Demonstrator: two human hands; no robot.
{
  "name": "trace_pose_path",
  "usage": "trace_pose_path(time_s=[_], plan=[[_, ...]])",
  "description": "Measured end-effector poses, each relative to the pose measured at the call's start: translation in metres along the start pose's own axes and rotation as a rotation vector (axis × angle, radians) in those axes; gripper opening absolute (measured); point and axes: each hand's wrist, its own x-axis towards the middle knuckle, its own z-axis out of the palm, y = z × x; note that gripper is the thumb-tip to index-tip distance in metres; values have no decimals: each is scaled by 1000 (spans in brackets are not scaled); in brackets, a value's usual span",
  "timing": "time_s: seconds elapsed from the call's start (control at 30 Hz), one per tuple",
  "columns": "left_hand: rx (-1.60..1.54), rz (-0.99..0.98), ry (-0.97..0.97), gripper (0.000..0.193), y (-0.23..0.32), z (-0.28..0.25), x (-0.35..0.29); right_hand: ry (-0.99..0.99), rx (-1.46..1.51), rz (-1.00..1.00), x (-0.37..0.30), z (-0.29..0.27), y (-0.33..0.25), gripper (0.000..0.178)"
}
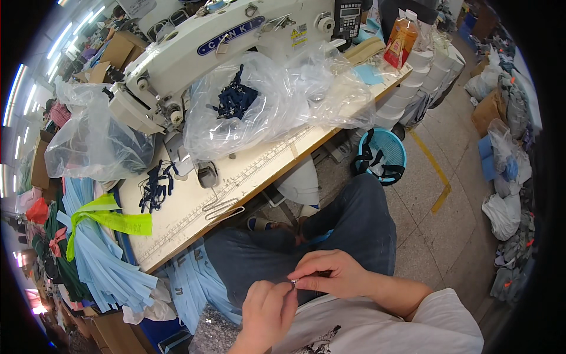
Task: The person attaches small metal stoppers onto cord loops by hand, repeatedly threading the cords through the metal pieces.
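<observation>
Pinching a small shiny piece (293, 282) between both hands, we held it over our lap, well apart from the counter (177, 230), probably because that kept it under our eyes and braced our arms against the body. The fingers of the left hand (266, 308) were together on it from one side, and the thumb and forefinger of the right hand (333, 274) were clamped on it from the other; two opposing grips likely steadied something so tiny. Its exact form was too small to tell.

Along the counter's near edge we had a bent wire piece (221, 209). Toward the left end lay loose navy straps (158, 186), spread out, perhaps so that single ones could be picked up easily. Beneath the arm of the sewing machine (236, 36), a clear plastic bag (274, 127) held a navy bundle (237, 99), which presumably kept the pieces from scattering. Pale blue strips (97, 253) hung at the left end, a lime-green band (112, 219) around them, seemingly to keep them gathered. Beside our knee, a blue basket (404, 152) stood on the floor, black straps draped over its rim, within easy reach.
</observation>
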Motion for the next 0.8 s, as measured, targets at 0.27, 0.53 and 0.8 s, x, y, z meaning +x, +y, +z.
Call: trace_pose_path(time_s=[0.27,0.53,0.8], plan=[[21,28,-61,19,-2,-3,0,-14,-12,-52,1,-2,-3,24],[-81,-26,-15,11,-1,-3,2,-30,10,-103,0,0,0,26],[5,-17,-38,19,-2,-1,1,15,44,-30,0,2,0,20]])
